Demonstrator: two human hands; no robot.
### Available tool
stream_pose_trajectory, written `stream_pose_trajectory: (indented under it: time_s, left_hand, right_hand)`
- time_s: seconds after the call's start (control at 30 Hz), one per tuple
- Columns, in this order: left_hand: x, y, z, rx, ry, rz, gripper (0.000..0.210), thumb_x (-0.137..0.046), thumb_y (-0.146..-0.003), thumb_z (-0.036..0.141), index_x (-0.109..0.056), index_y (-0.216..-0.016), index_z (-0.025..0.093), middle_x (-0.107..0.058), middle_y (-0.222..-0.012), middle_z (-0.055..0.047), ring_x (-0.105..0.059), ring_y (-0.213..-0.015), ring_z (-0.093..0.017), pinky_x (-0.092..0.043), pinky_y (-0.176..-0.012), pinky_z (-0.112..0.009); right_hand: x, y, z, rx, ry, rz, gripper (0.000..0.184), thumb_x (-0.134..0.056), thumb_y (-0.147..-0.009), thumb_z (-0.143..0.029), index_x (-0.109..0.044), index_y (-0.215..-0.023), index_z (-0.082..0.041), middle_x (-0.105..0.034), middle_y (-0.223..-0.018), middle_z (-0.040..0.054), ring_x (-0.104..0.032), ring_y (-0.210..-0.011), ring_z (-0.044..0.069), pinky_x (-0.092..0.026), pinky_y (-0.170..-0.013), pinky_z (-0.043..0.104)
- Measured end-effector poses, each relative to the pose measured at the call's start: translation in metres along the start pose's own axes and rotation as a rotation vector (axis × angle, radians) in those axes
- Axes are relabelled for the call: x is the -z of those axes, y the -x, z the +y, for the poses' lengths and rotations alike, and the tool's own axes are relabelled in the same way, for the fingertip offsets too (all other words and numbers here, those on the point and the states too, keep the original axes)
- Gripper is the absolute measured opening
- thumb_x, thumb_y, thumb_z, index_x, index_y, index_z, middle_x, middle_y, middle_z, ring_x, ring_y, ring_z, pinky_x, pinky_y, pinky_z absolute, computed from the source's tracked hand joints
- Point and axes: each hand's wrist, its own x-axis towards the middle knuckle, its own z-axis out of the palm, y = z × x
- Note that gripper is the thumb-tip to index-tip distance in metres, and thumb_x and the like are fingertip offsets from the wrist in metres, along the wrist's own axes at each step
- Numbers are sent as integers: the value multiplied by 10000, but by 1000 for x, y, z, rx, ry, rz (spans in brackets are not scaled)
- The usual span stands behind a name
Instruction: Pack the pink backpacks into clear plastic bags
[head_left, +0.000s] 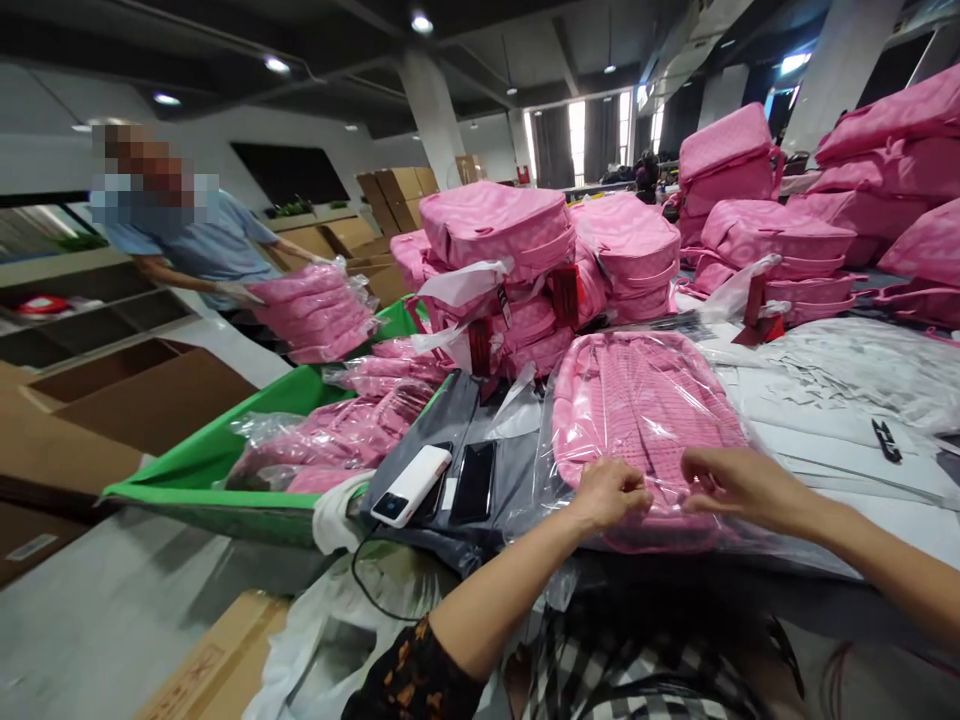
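Backpack: pink backpack (645, 420) inside a clear plastic bag (547, 470), lying flat on the desk (825, 440), in the lower middle of the frame.
Left hand: my left hand (609, 492) is nearly closed, the fingers pinch the plastic at the near edge of the backpack.
Right hand: my right hand (739, 485) is curled with the fingertips on the same edge, just beside the left one; a firm grip I cannot tell.
Left of backpack: white power bank (412, 486) and black phone (474, 482) on grey cloth.
Behind: stacks of pink backpacks (495, 230).
Upper left of frame: another person holds a wrapped pink bundle (315, 310) over a green bin (217, 450).
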Motion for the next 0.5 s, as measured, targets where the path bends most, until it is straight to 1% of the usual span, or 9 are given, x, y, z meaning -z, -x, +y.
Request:
stream_pose_trajectory:
  time_s: [0.07,0.1,0.17,0.2,0.23,0.3,0.37,0.43,0.5]
  left_hand:
    - [2,12,0,-111,-95,29,161,-675,-927,347,-725,-852,213,-696,-1057,-51,-565,-1083,-249,-411,-950,-386]
    - [4,20,-1,-191,-155,64,138,-682,-936,349,-724,-905,222,-678,-1190,-63,-531,-1200,-272,-388,-1029,-424]
    - [9,39,-8,-314,-287,163,97,-696,-943,331,-707,-958,236,-612,-1373,-56,-407,-1393,-295,-260,-1175,-501]
    - [11,48,-13,-327,-347,213,74,-694,-948,309,-699,-960,237,-596,-1406,-48,-353,-1443,-294,-182,-1214,-529]
    - [15,55,-19,-305,-391,254,53,-687,-953,287,-692,-948,235,-603,-1401,-42,-329,-1462,-293,-127,-1229,-550]
    - [21,62,-31,-209,-407,290,66,-658,-968,252,-686,-913,230,-645,-1327,-36,-358,-1438,-290,-111,-1218,-575]
    - [25,60,-41,-129,-347,247,101,-636,-976,241,-683,-889,223,-665,-1259,-34,-437,-1360,-281,-141,-1192,-573]
    - [27,53,-47,-95,-273,177,119,-623,-980,248,-675,-880,212,-662,-1215,-29,-522,-1245,-245,-205,-1160,-523]
    - [28,45,-51,-89,-220,130,131,-611,-983,264,-665,-882,201,-652,-1200,-25,-564,-1157,-207,-260,-1114,-457]
  right_hand:
    - [-13,3,-6,20,-9,-63,288,-727,-783,-437,-522,-793,-236,-630,-724,-11,-525,-629,167,-269,-576,273]
    - [-18,3,-5,26,1,-71,294,-736,-769,-425,-514,-784,-234,-624,-714,-13,-510,-616,164,-256,-571,275]
    - [-24,0,-1,47,8,-59,296,-735,-761,-416,-504,-784,-233,-614,-708,-18,-484,-598,156,-241,-567,276]
    - [-27,-2,2,58,2,-53,299,-738,-756,-416,-503,-787,-233,-613,-712,-21,-479,-596,153,-240,-568,277]
    - [-28,-4,4,61,-7,-52,311,-746,-747,-424,-503,-786,-233,-614,-715,-23,-479,-596,152,-240,-569,277]
    - [-30,-7,6,56,-37,-46,333,-764,-726,-444,-512,-783,-235,-618,-714,-25,-489,-600,155,-251,-568,279]
    - [-32,-3,5,58,-90,8,328,-755,-724,-469,-527,-775,-239,-623,-709,-23,-513,-603,161,-281,-565,282]
    - [-32,13,6,98,-175,156,336,-708,-769,-555,-580,-812,-248,-648,-747,-2,-551,-623,173,-345,-573,293]
    - [-28,40,15,109,-277,382,449,-651,-804,-695,-649,-863,-250,-675,-797,35,-584,-645,186,-420,-586,311]
